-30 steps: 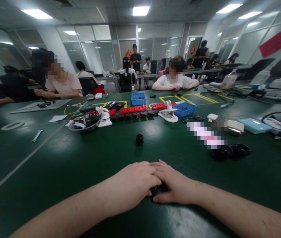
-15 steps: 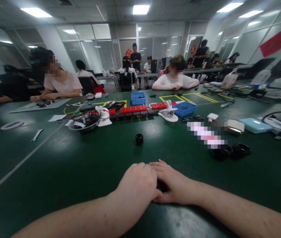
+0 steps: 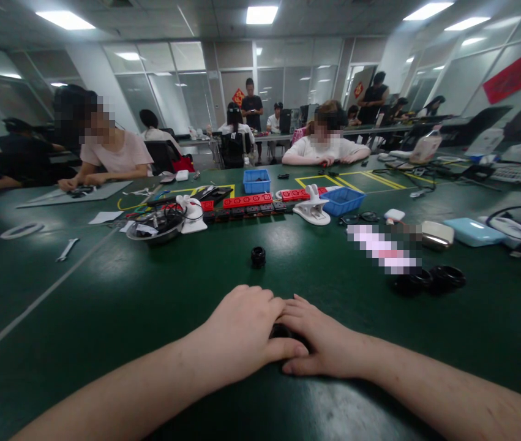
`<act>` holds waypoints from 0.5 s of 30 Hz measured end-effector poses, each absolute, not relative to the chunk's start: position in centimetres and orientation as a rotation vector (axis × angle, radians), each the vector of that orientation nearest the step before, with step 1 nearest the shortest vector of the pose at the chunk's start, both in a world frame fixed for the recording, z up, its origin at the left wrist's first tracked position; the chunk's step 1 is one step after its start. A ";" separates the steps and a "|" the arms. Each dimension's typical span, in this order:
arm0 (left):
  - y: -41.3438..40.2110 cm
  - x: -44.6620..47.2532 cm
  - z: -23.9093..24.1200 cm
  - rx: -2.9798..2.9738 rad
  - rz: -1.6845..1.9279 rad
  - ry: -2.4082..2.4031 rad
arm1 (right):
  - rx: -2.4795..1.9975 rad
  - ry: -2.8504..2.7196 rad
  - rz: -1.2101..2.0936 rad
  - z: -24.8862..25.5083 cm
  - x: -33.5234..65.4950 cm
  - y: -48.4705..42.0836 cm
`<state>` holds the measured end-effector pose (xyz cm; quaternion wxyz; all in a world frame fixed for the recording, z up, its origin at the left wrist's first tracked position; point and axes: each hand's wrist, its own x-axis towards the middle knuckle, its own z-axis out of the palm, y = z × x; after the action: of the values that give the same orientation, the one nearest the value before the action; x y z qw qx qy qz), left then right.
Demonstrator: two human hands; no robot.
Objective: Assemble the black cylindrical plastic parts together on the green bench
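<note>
My left hand (image 3: 244, 331) and my right hand (image 3: 322, 343) meet low in the middle of the view, wrapped around a black round part (image 3: 281, 331). Only a curved bit of the part shows between the thumbs and fingers; the rest is hidden. The left thumb reaches across the near side towards the right thumb, and the fingertips touch at the far side. Beyond the hands, a small black ribbed cylinder (image 3: 258, 257) stands upright on the green table (image 3: 159, 306). Two black ring-like parts (image 3: 446, 278) lie off to the right.
Across the table run red and black power strips (image 3: 247, 202), flanked by white clamps (image 3: 313, 207) and blue bins (image 3: 343, 201). A bowl of cables (image 3: 157, 225) and a wrench (image 3: 68, 250) are at left. A light blue case (image 3: 473, 233) lies right. Co-workers sit opposite.
My left hand has rolled and shifted slightly left, its thumb now stretched across the near side. More of the black part's rim shows. My right hand stays almost still.
</note>
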<state>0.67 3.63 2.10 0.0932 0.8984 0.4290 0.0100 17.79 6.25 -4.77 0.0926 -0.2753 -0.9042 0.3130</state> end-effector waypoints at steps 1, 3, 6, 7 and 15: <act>3.7 0.3 2.4 2.655 0.074 1.196 | -0.810 -2.677 0.934 -4.8 17.8 6.3; 3.8 -0.2 3.0 2.629 0.118 1.026 | -0.798 -2.667 0.930 -4.9 17.8 6.3; 3.8 -0.5 3.2 2.607 0.090 0.863 | -0.790 -2.673 0.927 -5.0 17.8 6.3; 3.8 -0.4 3.1 2.604 0.071 0.843 | -0.789 -2.677 0.929 -5.0 17.8 6.3; 3.7 0.4 2.2 2.649 0.047 0.888 | -0.805 -2.682 0.921 -4.6 17.8 6.2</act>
<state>0.36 3.68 2.18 0.1728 0.9338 0.3129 0.0164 17.76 6.23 -4.65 0.0966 -0.2719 -0.9055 0.3111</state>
